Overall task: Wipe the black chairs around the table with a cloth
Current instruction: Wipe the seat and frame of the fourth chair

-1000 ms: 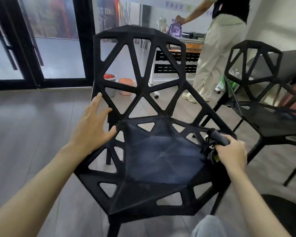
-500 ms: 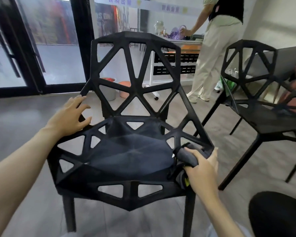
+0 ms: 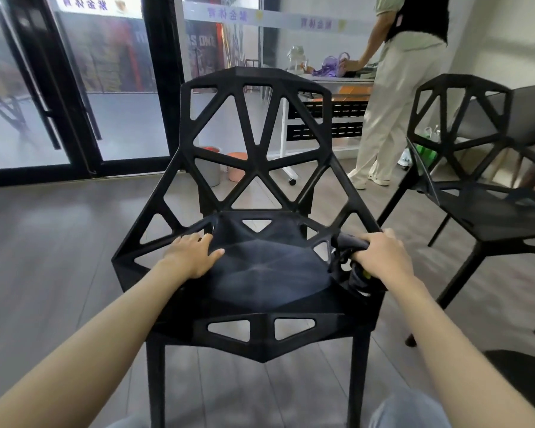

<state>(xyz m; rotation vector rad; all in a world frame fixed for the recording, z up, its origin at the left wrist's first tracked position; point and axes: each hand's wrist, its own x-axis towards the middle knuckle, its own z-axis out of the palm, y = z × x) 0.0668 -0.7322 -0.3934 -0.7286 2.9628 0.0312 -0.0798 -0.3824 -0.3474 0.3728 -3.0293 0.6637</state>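
A black chair (image 3: 255, 143) with a cut-out triangle pattern stands upright right in front of me, facing me. My left hand (image 3: 192, 254) rests on the seat's left edge, fingers laid over the rim. My right hand (image 3: 380, 256) grips a dark cloth (image 3: 349, 242) bunched against the seat's right edge; part of the cloth hangs below my fist. A second black chair (image 3: 464, 118) of the same shape stands to the right.
A person in light trousers (image 3: 393, 112) stands at a white table (image 3: 331, 78) behind the chairs. Two small bins (image 3: 237, 165) sit on the floor behind the near chair. Glass doors (image 3: 74, 88) fill the left background. A dark round object (image 3: 525, 387) lies at lower right.
The chair has turned to face me squarely and stands level. My left hand came down from the air onto the seat's left edge. My right hand kept hold of the cloth at the right edge.
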